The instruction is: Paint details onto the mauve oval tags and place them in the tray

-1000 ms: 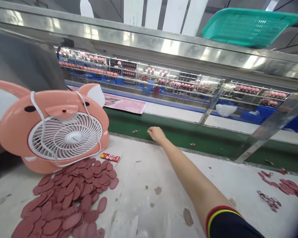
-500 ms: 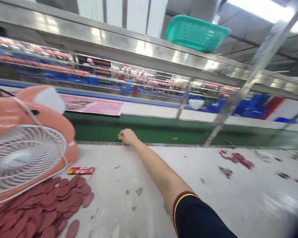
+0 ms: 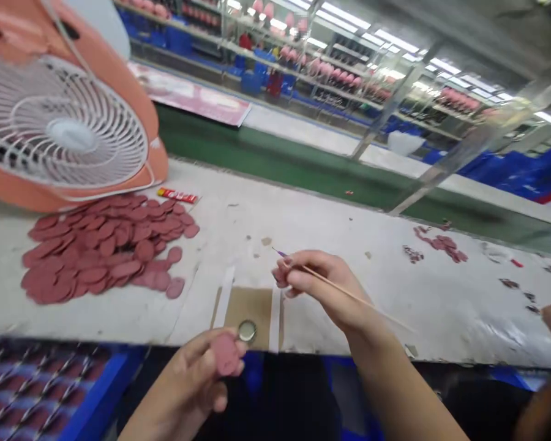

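1. From here I see the left hand (image 3: 183, 383) clenched on a flat dusty-pink disc (image 3: 225, 354), thumb and fingers pinching it just over the near edge of the tabletop (image 3: 303, 211).
2. Just beside that disc sits a small round metal-rimmed piece (image 3: 247, 331). I cannot tell whether it is held or resting on the tan card (image 3: 244, 315).
3. The right hand (image 3: 326, 288) pinches a thin wooden stick (image 3: 353, 295) between thumb and fingers, its purple tip (image 3: 279, 252) pointing toward the far side of the tabletop. This hand is near the left hand, not touching it.
4. The tan card lies between two white strips (image 3: 224, 297).
5. Farther left is a heap of matching pink discs (image 3: 105, 248), close to a pink pig-shaped fan (image 3: 68, 131), with a red packet (image 3: 177, 195) just beside the fan.
6. Pink scraps (image 3: 438, 242) lie scattered to the right.
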Available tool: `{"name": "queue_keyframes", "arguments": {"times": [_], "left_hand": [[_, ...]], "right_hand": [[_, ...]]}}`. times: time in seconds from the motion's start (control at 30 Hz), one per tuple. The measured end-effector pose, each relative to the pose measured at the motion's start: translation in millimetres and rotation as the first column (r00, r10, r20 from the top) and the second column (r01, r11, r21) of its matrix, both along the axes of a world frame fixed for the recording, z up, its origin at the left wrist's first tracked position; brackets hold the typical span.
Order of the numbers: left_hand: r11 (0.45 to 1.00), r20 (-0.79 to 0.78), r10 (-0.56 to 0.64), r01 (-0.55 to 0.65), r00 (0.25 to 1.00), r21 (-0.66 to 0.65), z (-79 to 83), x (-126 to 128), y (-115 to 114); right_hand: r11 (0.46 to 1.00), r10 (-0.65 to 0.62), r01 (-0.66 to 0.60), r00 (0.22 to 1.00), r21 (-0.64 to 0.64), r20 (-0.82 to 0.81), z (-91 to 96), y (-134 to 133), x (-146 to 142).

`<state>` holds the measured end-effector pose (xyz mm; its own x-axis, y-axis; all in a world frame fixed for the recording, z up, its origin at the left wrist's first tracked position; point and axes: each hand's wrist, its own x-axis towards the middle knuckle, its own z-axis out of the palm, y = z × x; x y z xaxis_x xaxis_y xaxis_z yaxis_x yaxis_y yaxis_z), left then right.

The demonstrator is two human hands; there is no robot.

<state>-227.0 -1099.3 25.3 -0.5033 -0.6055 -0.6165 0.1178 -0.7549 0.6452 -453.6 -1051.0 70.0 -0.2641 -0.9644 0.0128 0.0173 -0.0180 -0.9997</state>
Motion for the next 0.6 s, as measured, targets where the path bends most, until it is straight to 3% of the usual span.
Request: {"name": "queue_keyframes", "arguments": {"times": [0.1, 0.27, 0.6], "left_hand": [[0.987, -0.145, -0.094, 0.111, 0.985, 0.116, 1.0, -5, 11], [0.960, -0.258, -0.219, 0.255, 0.941, 0.115, -8.5, 0, 18], [0.964, -0.245, -0.201, 0.236, 0.949, 0.123, -7.4, 2, 21]], "right_hand": [[0.999, 0.041, -0.040, 0.998, -0.022, 0.045, -8.9, 35, 28], [0.999, 0.038, -0.043, 0.988, -0.032, -0.148, -12.5, 58, 52], [0.990, 0.104, -0.137, 0.879, -0.039, -0.466, -4.2, 64, 58]]}}
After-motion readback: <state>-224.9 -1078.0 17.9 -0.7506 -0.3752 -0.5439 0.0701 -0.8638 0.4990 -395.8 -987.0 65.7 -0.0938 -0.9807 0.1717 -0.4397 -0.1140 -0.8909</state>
